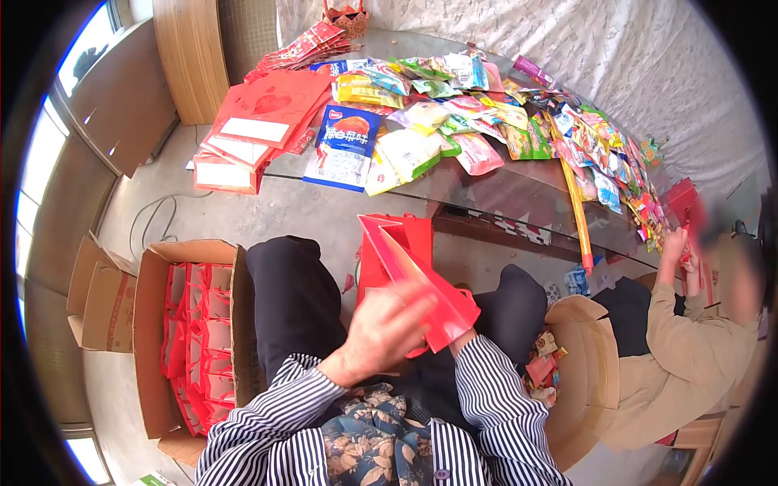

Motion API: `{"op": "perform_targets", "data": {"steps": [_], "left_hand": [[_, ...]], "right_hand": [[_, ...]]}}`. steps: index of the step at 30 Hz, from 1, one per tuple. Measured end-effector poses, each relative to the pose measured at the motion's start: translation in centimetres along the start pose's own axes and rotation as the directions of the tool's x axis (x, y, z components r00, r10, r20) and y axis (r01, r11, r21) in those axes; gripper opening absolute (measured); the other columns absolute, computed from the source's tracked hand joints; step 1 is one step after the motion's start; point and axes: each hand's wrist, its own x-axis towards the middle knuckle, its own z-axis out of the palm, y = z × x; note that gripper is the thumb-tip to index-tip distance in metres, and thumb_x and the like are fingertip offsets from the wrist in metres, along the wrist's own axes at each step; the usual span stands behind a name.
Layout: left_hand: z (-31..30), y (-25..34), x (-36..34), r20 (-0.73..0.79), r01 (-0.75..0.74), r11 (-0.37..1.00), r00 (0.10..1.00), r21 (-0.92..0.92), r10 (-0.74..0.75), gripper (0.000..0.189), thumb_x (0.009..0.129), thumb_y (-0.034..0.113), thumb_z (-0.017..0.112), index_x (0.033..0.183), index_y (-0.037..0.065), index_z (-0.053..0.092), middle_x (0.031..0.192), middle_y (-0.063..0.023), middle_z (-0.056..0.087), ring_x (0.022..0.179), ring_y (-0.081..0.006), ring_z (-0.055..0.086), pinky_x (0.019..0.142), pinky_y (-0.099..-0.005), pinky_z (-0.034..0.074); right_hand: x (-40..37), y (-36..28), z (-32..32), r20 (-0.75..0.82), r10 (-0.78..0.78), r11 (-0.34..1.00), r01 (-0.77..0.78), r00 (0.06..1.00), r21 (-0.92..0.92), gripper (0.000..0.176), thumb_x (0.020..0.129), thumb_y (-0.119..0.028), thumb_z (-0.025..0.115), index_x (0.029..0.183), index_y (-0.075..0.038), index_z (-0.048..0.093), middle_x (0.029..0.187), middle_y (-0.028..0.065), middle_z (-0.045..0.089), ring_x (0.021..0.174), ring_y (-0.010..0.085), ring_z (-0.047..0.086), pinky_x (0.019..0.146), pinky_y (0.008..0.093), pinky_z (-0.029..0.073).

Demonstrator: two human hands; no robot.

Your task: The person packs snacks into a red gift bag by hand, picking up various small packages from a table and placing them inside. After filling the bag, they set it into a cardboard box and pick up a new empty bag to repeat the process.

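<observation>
A red paper gift bag [438, 296], opened out with its mouth angled away from me, is held up above my lap. My right hand [461, 341] reaches behind the bag's near end and supports it; its fingers are hidden by the red paper. Blurred by motion, my left hand [382, 330] lies across the bag's left side, its fingertips overlapping the paper. Behind the held bag, more red paper [415, 233] shows between my knees.
A cardboard box [151, 348] of red bags stands left. Flat red bags [267, 109] and many snack packets [421, 154] cover the glass table [502, 190]. At right sit an open carton [587, 364] with small packets and a person [689, 364] handling something red.
</observation>
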Motion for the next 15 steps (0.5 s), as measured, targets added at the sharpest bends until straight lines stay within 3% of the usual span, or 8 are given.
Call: {"op": "perform_targets", "data": {"steps": [1, 3, 4, 5, 7, 10, 15], "left_hand": [[-0.5, -0.7, 0.5, -0.097, 0.038, 0.999, 0.995, 0.033, -0.034, 0.061, 0.073, 0.011, 0.081, 0.13, 0.001, 0.06, 0.139, -0.021, 0.055, 0.124, -0.0359, 0.057, 0.099, -0.0425, 0.05], [-0.4, -2.6, 0.9, -0.189, 0.287, 0.956, 0.937, -0.062, -0.293, 0.084, 0.073, 0.009, 0.082, 0.147, 0.001, 0.043, 0.155, -0.0256, 0.037, 0.141, -0.0418, 0.04, 0.113, -0.0462, 0.038], [-0.4, -3.8, 0.9, -0.162, 0.39, 0.915, 0.901, -0.102, -0.402, 0.1, 0.076, 0.012, 0.082, 0.157, 0.003, 0.023, 0.16, -0.0265, 0.028, 0.147, -0.0419, 0.031, 0.118, -0.0471, 0.031], [-0.2, -4.4, 1.0, -0.171, 0.456, 0.868, 0.856, -0.197, -0.488, 0.096, 0.084, 0.018, 0.078, 0.158, 0.003, 0.019, 0.16, -0.0253, 0.028, 0.148, -0.0381, 0.03, 0.119, -0.0456, 0.03], [0.3, -5.8, 1.1, -0.096, 0.504, 0.737, 0.794, -0.449, -0.601, 0.089, 0.092, 0.024, 0.071, 0.159, 0.002, 0.017, 0.161, -0.0231, 0.028, 0.148, -0.0328, 0.031, 0.118, -0.044, 0.032], [0.6, -5.9, 1.2, 0.088, 0.521, 0.495, 0.745, -0.695, -0.661, 0.081, 0.095, 0.022, 0.065, 0.158, 0.005, 0.018, 0.155, -0.0216, 0.036, 0.14, -0.03, 0.044, 0.112, -0.0417, 0.04], [2.9, -7.5, -2.2, 0.2, 0.53, 0.39, 0.749, -0.753, -0.632, 0.068, 0.099, 0.024, 0.06, 0.156, 0.005, 0.026, 0.142, -0.0144, 0.049, 0.129, -0.0223, 0.051, 0.107, -0.039, 0.043]], "right_hand": [[-0.1, -0.1, 0.0, 0.001, 0.0, 1.0, 0.0, 1.0, 0.001, 0.036, 0.097, -0.013, 0.052, 0.13, 0.0, 0.057, 0.125, 0.0215, 0.065, 0.117, 0.0313, 0.063, 0.097, 0.0405, 0.049], [0.0, -0.2, 0.1, 0.009, 0.0, 1.0, 0.0, 1.0, 0.003, 0.036, 0.097, -0.013, 0.053, 0.13, 0.0, 0.057, 0.125, 0.0215, 0.065, 0.117, 0.0312, 0.063, 0.097, 0.0404, 0.049], [0.1, -0.3, 0.1, 0.015, -0.002, 1.0, 0.002, 1.0, 0.001, 0.036, 0.097, -0.013, 0.053, 0.13, 0.0, 0.057, 0.126, 0.0214, 0.064, 0.117, 0.0311, 0.062, 0.097, 0.0404, 0.049], [0.1, -0.4, 0.3, 0.019, -0.003, 1.0, 0.003, 1.0, 0.002, 0.036, 0.097, -0.013, 0.053, 0.131, 0.0, 0.057, 0.126, 0.0214, 0.064, 0.117, 0.0311, 0.062, 0.097, 0.0404, 0.049], [0.2, -0.4, 0.4, 0.025, -0.006, 1.0, 0.006, 1.0, 0.001, 0.037, 0.097, -0.013, 0.053, 0.131, 0.0, 0.056, 0.126, 0.0213, 0.064, 0.117, 0.0309, 0.062, 0.097, 0.0403, 0.049], [0.3, -0.3, 0.7, 0.036, -0.005, 1.0, 0.005, 0.999, 0.009, 0.037, 0.097, -0.013, 0.053, 0.131, 0.0, 0.056, 0.127, 0.0212, 0.064, 0.118, 0.0307, 0.062, 0.097, 0.0402, 0.049], [0.6, -0.4, 1.4, 0.059, -0.008, 1.0, 0.007, 0.998, 0.014, 0.038, 0.097, -0.013, 0.053, 0.132, 0.0, 0.056, 0.127, 0.0211, 0.063, 0.119, 0.0304, 0.062, 0.097, 0.04, 0.049]]}}
